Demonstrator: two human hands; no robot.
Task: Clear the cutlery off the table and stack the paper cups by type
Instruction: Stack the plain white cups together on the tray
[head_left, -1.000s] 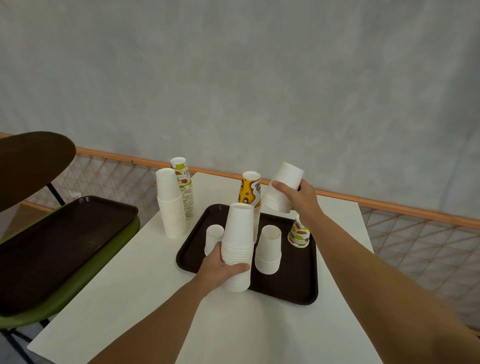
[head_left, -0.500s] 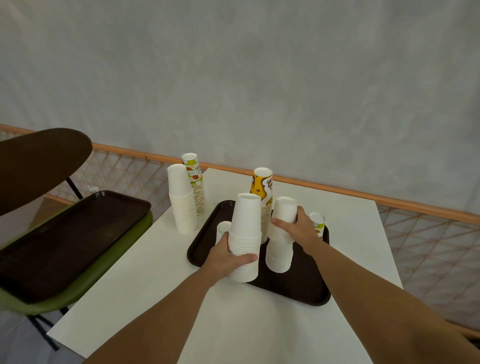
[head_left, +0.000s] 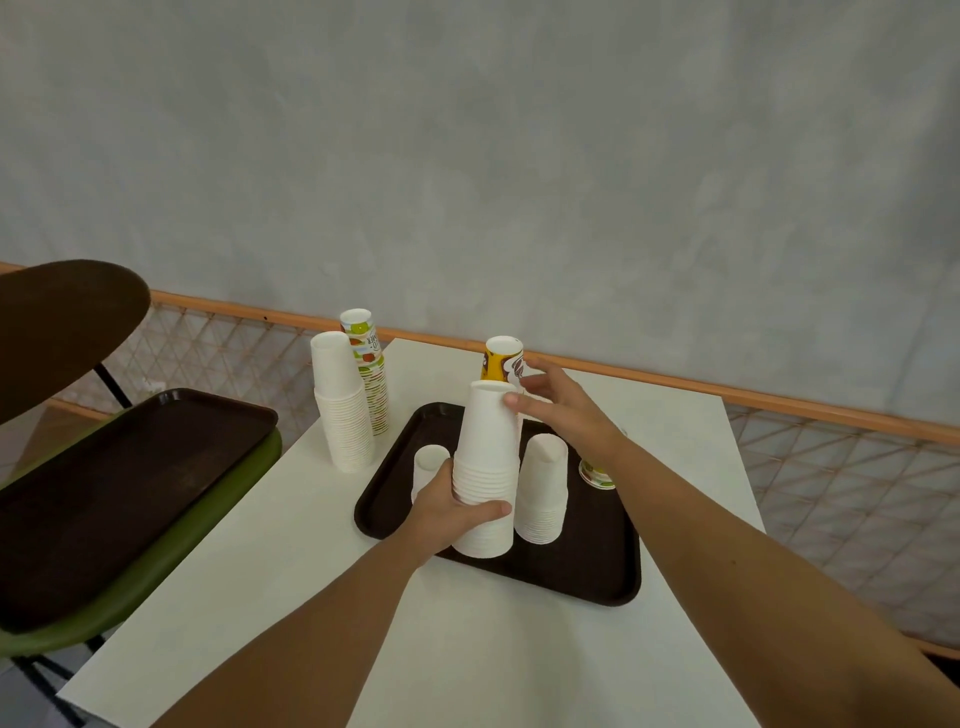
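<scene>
My left hand (head_left: 457, 514) grips the lower part of a tall stack of white paper cups (head_left: 488, 441), which stands upside down at the front of a dark brown tray (head_left: 597, 571). My right hand (head_left: 566, 410) is at the top of that stack with its fingers stretched out. Its thumb touches the top cup and its fingertips reach the yellow printed cup stack (head_left: 498, 358) behind. A shorter white stack (head_left: 543, 488) stands free to the right. A small white cup (head_left: 428, 462) stands to the left. No cutlery is in view.
A green-patterned cup (head_left: 597, 475) sits on the tray, half hidden by my right wrist. Off the tray at the table's far left stand a tall white stack (head_left: 343, 410) and a green-patterned stack (head_left: 371, 379). A green chair (head_left: 156, 566) bearing another brown tray (head_left: 130, 493) is on the left.
My right hand brought its white cups down onto the shorter stack on the tray, let go, and moved up to the top of the stack held by my left hand.
</scene>
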